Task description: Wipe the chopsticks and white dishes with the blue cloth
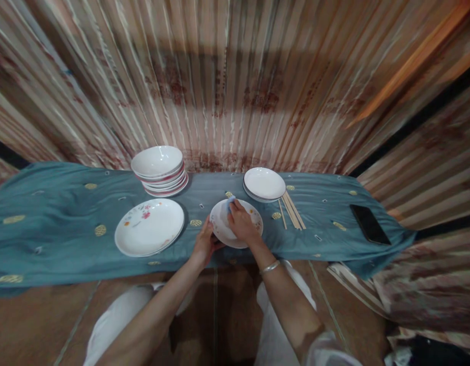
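A small white plate with a floral rim (254, 219) lies tilted at the near edge of the blue cloth. My left hand (205, 243) grips its left rim. My right hand (240, 222) presses down on the plate's middle, fingers closed round a small blue cloth (230, 201) that peeks out above the knuckles. A silver bangle sits on my right wrist.
A large flowered plate (149, 226) lies to the left, with a stack of bowls (159, 170) behind it. Stacked white plates (264, 184) and chopsticks (291, 210) sit right of my hands. A black phone (369, 223) rests near the blue table cloth's (52, 218) right end.
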Motion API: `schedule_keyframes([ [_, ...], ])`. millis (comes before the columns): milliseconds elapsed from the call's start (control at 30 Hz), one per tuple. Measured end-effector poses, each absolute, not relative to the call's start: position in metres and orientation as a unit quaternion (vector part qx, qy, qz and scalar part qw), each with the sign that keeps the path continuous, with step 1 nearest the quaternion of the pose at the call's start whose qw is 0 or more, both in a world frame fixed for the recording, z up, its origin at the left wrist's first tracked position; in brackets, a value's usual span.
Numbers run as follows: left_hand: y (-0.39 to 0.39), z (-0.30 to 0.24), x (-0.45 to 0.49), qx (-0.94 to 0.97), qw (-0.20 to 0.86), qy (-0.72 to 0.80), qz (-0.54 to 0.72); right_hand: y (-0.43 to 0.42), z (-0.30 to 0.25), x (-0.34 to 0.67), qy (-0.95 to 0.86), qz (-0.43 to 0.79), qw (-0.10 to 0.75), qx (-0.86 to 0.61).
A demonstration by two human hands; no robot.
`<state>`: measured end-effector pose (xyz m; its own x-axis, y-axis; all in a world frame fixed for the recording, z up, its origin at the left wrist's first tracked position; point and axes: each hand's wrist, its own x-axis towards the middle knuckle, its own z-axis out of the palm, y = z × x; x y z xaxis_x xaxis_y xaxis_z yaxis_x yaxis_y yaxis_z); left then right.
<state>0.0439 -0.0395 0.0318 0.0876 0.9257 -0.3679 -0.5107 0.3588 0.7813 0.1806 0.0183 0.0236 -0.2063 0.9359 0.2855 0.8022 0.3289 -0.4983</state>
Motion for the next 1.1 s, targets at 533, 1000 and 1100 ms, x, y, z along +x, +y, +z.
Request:
schedule_keyframes([
  [533,-0.039,0.033,0.045,0.201,0.701,0.444,0.520,0.015,0.025,0.175,-0.762,0.402,0.353,-0.366],
  [1000,-0.039,0.037,0.045,0.245,0.682,0.452,0.519,-0.008,0.048,0.208,-0.782,0.452,0.219,-0.369],
  [1100,-0.039,0.040,0.045,0.250,0.680,0.457,0.516,-0.015,0.053,0.218,-0.794,0.430,0.193,-0.384],
])
